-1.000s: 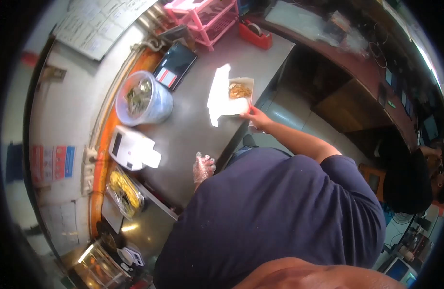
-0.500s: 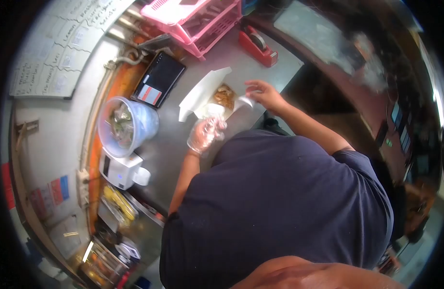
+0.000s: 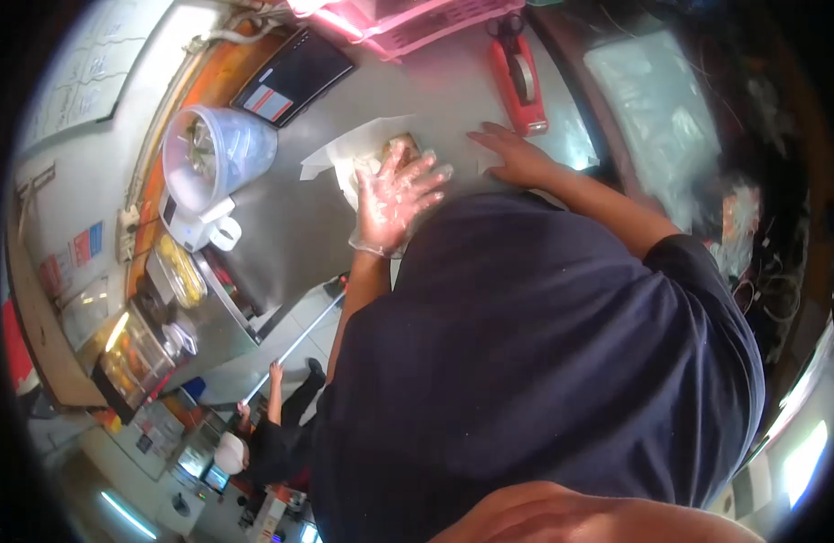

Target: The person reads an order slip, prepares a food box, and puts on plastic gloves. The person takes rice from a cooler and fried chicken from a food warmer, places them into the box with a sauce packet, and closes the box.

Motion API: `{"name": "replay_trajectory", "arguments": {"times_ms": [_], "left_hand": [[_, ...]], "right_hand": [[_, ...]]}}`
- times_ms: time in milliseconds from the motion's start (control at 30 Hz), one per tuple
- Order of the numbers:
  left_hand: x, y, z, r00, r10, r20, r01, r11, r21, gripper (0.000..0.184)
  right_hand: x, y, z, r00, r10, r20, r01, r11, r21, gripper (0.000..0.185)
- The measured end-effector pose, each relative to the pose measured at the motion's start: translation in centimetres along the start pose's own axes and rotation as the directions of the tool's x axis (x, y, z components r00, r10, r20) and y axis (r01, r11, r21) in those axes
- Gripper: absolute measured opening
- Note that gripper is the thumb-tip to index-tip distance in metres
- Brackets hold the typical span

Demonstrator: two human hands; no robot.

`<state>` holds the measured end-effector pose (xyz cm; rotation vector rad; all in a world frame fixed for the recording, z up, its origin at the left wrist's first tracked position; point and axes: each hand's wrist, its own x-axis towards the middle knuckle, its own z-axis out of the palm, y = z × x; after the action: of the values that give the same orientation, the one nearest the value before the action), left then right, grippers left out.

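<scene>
My left hand (image 3: 399,199), in a clear plastic glove, is held with its fingers spread over an open white paper box (image 3: 345,154). It hides most of the box, and only a little of the brown food (image 3: 400,145) inside shows past the fingers. To the right, my bare right hand (image 3: 515,156) is above the grey counter (image 3: 299,213), its fingers stretched out and nothing visible in them. A red tape dispenser (image 3: 518,86) stands just beyond the right fingertips.
A tablet (image 3: 292,77), a clear bucket (image 3: 220,154) with wrapped items and a white device (image 3: 195,224) line the counter's wall side. Pink racks (image 3: 408,25) stand at the back. At lower left a person (image 3: 277,439) holds a long pole (image 3: 299,339).
The view has shifted. My left hand has come up from beside the counter's edge to over the box. My right hand has left the box and no longer holds the small white thing.
</scene>
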<state>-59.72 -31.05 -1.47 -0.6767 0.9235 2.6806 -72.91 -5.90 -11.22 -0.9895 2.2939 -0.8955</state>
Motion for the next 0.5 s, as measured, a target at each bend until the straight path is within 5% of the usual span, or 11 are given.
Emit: {"name": "replay_trajectory", "arguments": {"times_ms": [33,133,233,333,433,500], "left_hand": [[0.5,0.1,0.3,1.000,-0.008,0.018,0.008,1.000,0.008,0.099],[1.3,0.8,2.8,1.000,0.001,-0.027,0.002,0.994,0.107,0.100],[2.3,1.0,3.8,0.995,-0.023,0.096,-0.010,0.945,0.327,0.101],[2.1,2.3,5.6,0.987,-0.068,0.148,0.007,0.927,0.376,0.099],[1.6,2.9,5.1,0.993,-0.079,0.083,0.039,0.914,0.404,0.096],[0.2,4.3,6.1,0.980,-0.159,0.120,0.108,0.930,0.350,0.094]], "right_hand": [[0.3,-0.6,-1.2,0.999,-0.016,0.047,0.023,0.990,-0.142,0.065],[1.3,-3.9,-4.7,0.991,0.034,0.131,-0.018,0.993,-0.118,0.054],[2.4,-8.5,-8.5,0.963,0.111,0.246,-0.215,0.868,0.447,0.041],[4.2,-5.6,-6.9,0.960,-0.007,0.279,-0.145,0.841,0.521,0.037],[4.2,-6.1,-9.9,0.953,0.038,0.301,-0.241,0.697,0.676,0.035],[4.5,-6.5,-10.1,0.986,-0.043,0.163,-0.081,0.728,0.680,0.031]]}}
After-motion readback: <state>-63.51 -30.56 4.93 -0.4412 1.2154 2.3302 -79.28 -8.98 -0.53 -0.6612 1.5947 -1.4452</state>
